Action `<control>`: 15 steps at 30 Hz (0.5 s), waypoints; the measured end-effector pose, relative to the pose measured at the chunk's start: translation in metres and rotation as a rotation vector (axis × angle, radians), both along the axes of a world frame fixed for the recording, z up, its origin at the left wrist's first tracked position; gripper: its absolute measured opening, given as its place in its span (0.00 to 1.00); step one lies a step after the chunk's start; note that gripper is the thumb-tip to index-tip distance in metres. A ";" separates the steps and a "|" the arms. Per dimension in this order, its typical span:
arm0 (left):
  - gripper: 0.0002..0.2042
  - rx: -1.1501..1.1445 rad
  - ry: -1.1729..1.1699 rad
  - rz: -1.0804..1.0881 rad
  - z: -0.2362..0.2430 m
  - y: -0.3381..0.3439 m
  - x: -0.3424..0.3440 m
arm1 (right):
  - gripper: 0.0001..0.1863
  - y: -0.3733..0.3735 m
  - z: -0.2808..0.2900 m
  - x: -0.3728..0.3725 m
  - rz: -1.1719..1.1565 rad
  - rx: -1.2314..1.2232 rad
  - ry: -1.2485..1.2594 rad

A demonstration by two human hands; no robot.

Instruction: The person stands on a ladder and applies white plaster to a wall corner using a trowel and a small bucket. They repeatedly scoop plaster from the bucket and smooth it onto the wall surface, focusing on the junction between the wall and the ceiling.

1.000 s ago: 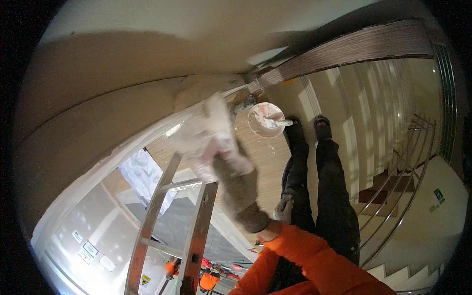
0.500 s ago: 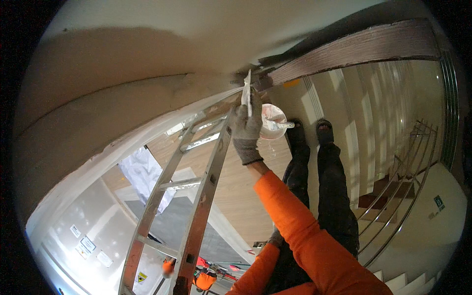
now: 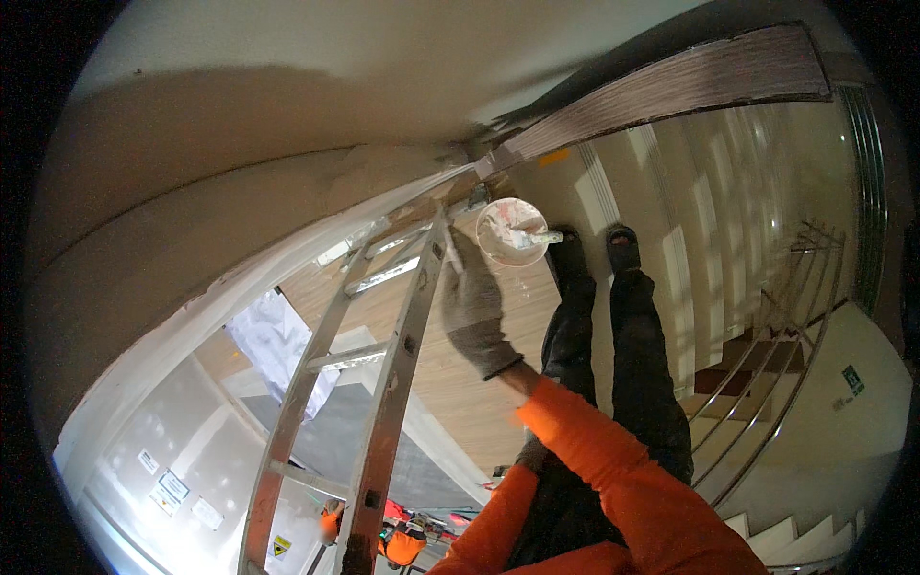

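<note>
My gloved right hand (image 3: pixel 474 297) is beside the aluminium ladder's side rail (image 3: pixel 407 316), closed on a pale flat tool (image 3: pixel 457 251) seen edge-on along the fingers. Past it, a white bucket (image 3: pixel 493 247) with pinkish-white paste stands on wood-look flooring near my feet, a paste-smeared tool (image 3: pixel 544 238) lying across it. My gloved left hand (image 3: pixel 533 448) is low beside my dark trouser leg, mostly hidden by my right arm, so its fingers cannot be made out.
A dark wood-grain board (image 3: pixel 700 81) lines the wall above pale steps (image 3: pixel 671 192). A metal railing (image 3: pixel 786 364) curves at right. A pale sheet (image 3: pixel 268 335) lies left of the ladder. People in orange (image 3: pixel 402 546) are below, among equipment.
My right hand has moved down from near the wall corner toward me, the pale tool lowered with it. The bucket stays in place beside my feet.
</note>
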State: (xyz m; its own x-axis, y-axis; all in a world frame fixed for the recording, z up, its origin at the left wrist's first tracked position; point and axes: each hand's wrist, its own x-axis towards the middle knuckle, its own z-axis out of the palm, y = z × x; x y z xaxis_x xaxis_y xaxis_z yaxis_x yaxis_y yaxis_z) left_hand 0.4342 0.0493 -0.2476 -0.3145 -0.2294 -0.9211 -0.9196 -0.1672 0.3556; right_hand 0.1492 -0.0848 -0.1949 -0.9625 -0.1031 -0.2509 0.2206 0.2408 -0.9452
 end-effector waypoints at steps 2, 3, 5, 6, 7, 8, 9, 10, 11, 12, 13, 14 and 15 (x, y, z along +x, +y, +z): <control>0.17 -0.029 -0.009 -0.077 0.011 -0.010 -0.010 | 0.20 0.022 -0.009 -0.015 -0.077 0.113 0.151; 0.17 -0.054 -0.020 -0.145 0.020 -0.012 -0.016 | 0.20 0.031 -0.023 -0.028 -0.112 0.256 0.325; 0.17 -0.057 0.032 0.064 0.019 -0.011 -0.018 | 0.18 0.052 -0.046 -0.059 0.195 0.488 0.378; 0.15 -0.036 0.086 0.244 0.012 -0.007 -0.015 | 0.18 0.051 -0.054 -0.077 0.239 0.491 0.270; 0.15 -0.023 0.075 0.223 0.009 -0.008 -0.013 | 0.18 0.050 -0.062 -0.094 0.283 0.494 0.160; 0.15 -0.013 0.061 0.209 0.008 -0.009 -0.013 | 0.18 0.046 -0.066 -0.104 0.334 0.494 0.049; 0.15 -0.002 0.047 0.197 0.009 -0.009 -0.013 | 0.17 0.043 -0.068 -0.108 0.312 0.485 0.059; 0.15 -0.009 0.043 0.196 0.009 -0.008 -0.012 | 0.16 0.039 -0.069 -0.111 0.291 0.476 0.070; 0.15 -0.018 0.037 0.196 0.013 -0.009 -0.017 | 0.15 0.035 -0.071 -0.113 0.270 0.466 0.078; 0.15 -0.025 0.033 0.183 0.017 -0.011 -0.023 | 0.14 0.035 -0.081 -0.121 0.346 0.492 0.128; 0.15 -0.020 0.018 0.168 0.020 -0.014 -0.029 | 0.13 0.038 -0.091 -0.130 0.420 0.518 0.178; 0.15 -0.018 -0.001 0.167 0.022 -0.015 -0.033 | 0.13 0.039 -0.094 -0.133 0.518 0.568 0.240; 0.15 -0.012 -0.020 0.168 0.022 -0.014 -0.034 | 0.13 0.039 -0.091 -0.137 0.616 0.615 0.308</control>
